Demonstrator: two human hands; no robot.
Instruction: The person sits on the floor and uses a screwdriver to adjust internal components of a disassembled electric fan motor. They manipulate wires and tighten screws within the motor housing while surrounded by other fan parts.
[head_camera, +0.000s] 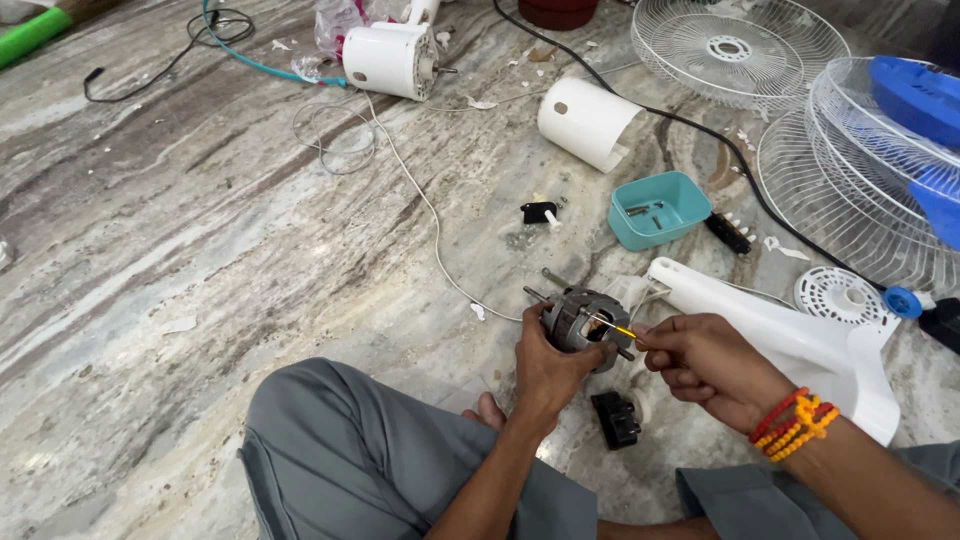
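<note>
A grey fan motor (578, 318) with a metal shaft sticking out toward the upper left is gripped by my left hand (548, 368) just above the marble floor. My right hand (700, 362), with red and yellow bead bracelets on the wrist, pinches a thin yellow-tipped screwdriver (620, 329) whose tip touches the motor's right side. A small black part (616, 419) lies on the floor under my hands. I sit cross-legged in grey trousers.
A white fan housing (790, 335) lies to the right. A teal tray (659, 209) with screws, a black switch block (728, 233), a white cylinder cover (585, 121), another white motor casing (390, 60), wire fan grilles (850, 180), blue blades (920, 100) and cables surround me.
</note>
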